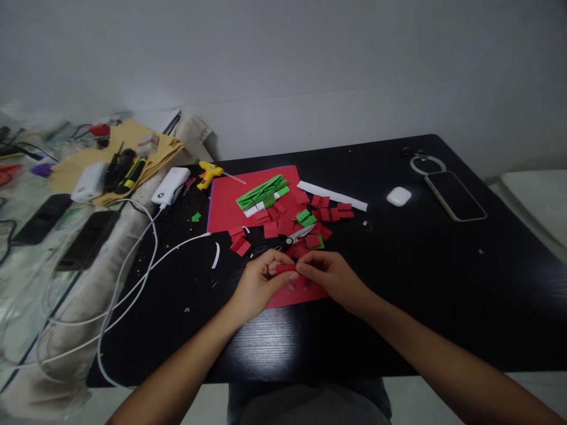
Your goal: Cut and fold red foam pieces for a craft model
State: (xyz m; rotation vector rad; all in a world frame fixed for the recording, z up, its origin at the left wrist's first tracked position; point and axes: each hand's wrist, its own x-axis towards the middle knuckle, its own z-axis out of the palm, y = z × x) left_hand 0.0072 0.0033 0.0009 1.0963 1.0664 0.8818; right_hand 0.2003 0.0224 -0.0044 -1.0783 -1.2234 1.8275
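Between both hands is a small folded piece of red paper [286, 268], held level above the table. My left hand [261, 280] pinches its left part, and my right hand [330, 274] grips its right end with thumb and fingers. A red paper sheet [292, 301] lies beneath them. Just beyond the fingers sit open scissors [301, 234], partly covered, among several folded red paper pieces [321, 202] and green ones [305, 218]. Farther back, a pleated green paper strip [263, 192] rests on a larger red sheet [225, 203].
A yellow glue gun [209, 175] and a white power bank [170, 185] with cables stand at the left. A white paper strip [334, 196] lies at the back. To the right are a white earbud case [398, 196] and a phone [455, 196]. Tools and envelopes crowd the far left.
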